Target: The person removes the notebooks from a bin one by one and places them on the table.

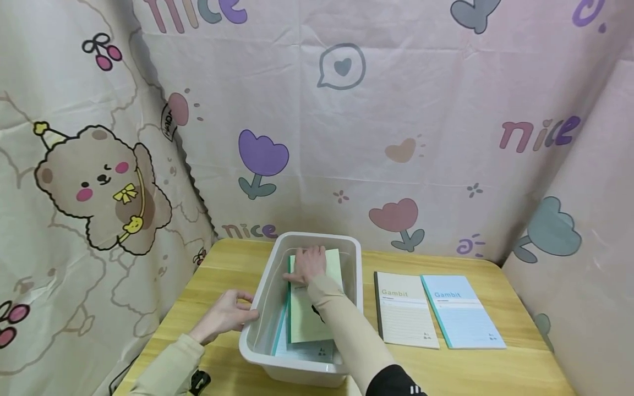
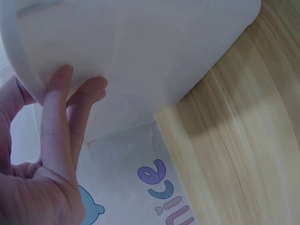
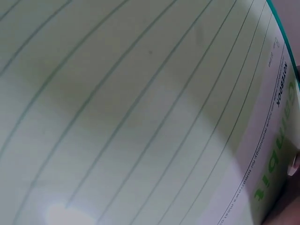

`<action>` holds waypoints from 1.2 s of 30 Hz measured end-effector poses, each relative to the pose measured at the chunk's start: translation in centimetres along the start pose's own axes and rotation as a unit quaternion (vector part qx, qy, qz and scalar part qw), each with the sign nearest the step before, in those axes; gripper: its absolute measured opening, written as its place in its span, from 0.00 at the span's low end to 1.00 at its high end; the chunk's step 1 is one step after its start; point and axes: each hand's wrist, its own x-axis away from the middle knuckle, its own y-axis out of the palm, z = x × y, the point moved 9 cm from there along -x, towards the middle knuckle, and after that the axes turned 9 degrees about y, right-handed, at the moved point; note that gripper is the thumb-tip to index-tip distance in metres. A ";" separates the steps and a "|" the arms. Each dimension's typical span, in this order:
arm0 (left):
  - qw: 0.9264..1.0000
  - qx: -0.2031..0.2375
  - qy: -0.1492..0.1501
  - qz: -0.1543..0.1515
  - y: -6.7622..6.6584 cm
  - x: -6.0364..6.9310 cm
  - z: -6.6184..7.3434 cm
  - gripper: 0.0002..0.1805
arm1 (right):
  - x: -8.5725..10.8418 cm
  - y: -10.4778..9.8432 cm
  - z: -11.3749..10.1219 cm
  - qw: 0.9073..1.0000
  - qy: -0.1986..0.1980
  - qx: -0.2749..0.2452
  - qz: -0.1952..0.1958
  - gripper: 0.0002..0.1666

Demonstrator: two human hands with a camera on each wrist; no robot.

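Note:
A white plastic bin [image 1: 253, 335] stands on the table. My left hand [image 1: 225, 316] holds its left rim; in the left wrist view two fingers [image 2: 57, 105] lie against the outer wall, with the thumb at the rim. Inside the bin, my right hand [image 1: 311, 267] grips a green notebook [image 1: 308, 319] near its upper end, the thumb toward the green spine. Beneath it lies a blue notebook [image 1: 302, 351], mostly covered. Up close in the right wrist view, the green notebook's lined cover [image 3: 140, 108] bends slightly, and only part of the hand shows at the right edge.
Right of the bin, a cream notebook [image 1: 408, 324] with a dark spine and a blue notebook [image 1: 468, 324] lie side by side on the wooden table [image 1: 525, 357]. Printed curtains [image 1: 322, 137] hang behind the table and along both sides.

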 end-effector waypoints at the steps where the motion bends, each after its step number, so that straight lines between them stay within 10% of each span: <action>1: 1.000 -0.001 -0.001 0.001 0.0 0.0 0.0 0.28 | -0.1 -0.5 0.0 1.000 -0.002 0.000 0.006 0.46; 24: 1.000 -0.006 0.002 -0.007 -0.2 0.0 0.0 0.28 | 1.3 -16.7 4.4 0.988 -0.043 -0.131 0.064 0.39; 36: 1.000 -0.002 -0.003 -0.007 -0.1 -0.2 -0.2 0.27 | 2.5 -19.7 13.5 0.981 -0.013 -0.162 0.108 0.40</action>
